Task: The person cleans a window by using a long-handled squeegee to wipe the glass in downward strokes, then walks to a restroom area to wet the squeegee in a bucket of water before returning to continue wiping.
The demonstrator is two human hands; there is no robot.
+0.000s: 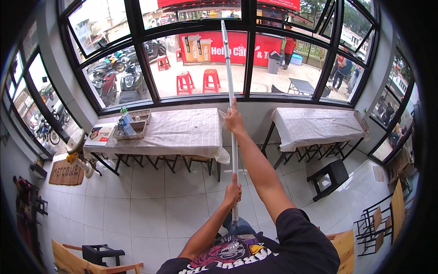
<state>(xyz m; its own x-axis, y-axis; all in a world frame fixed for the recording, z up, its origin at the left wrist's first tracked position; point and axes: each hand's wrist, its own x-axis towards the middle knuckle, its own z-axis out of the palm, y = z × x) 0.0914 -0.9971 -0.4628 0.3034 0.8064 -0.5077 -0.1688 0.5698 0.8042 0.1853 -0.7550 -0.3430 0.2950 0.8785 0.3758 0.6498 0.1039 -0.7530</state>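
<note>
A long metal telescopic pole (230, 75) runs up from near my body toward the black-framed window. My right hand (234, 119) grips it at mid-length, arm stretched forward, thumb lying along the shaft. Lower down, close to its bottom end, my left hand (232, 193) wraps around the same pole. The far tip lies against the upper windowpane (191, 13), near the horizontal window bar (191, 26). Whatever is fitted to that tip is too dark against the bar to make out.
Two cloth-covered tables, a left one (184, 126) and a right one (318, 123), flank the pole. Wire baskets (131, 132) with bottles stand on the left one. A black stool (328, 179) is at right on the tiles. Behind me are a wooden bench (75, 257) and another black stool (102, 255).
</note>
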